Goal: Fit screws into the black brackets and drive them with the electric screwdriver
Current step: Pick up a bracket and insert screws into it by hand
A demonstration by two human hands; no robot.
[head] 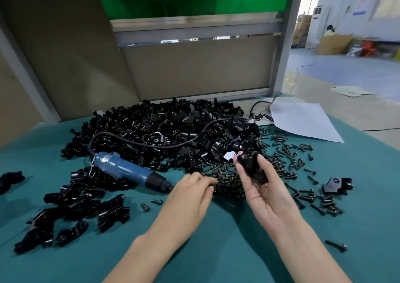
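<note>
My right hand point(263, 187) holds a black bracket point(251, 166) between thumb and fingers, raised above the table. My left hand point(192, 193) lies palm down with its fingertips curled into the heap of dark screws point(229, 180) just left of the bracket; whether a screw is pinched is hidden. The blue electric screwdriver point(129, 170) lies on the green cloth, its black nose pointing at my left hand. A big pile of black brackets point(164, 129) fills the middle of the table.
The screwdriver's black cable point(151, 145) loops over the pile toward the back right. More brackets point(71, 215) lie at the front left, one bracket point(336, 185) at the right. Loose screws point(298, 159) scatter to the right. A white sheet point(303, 120) lies at the back right.
</note>
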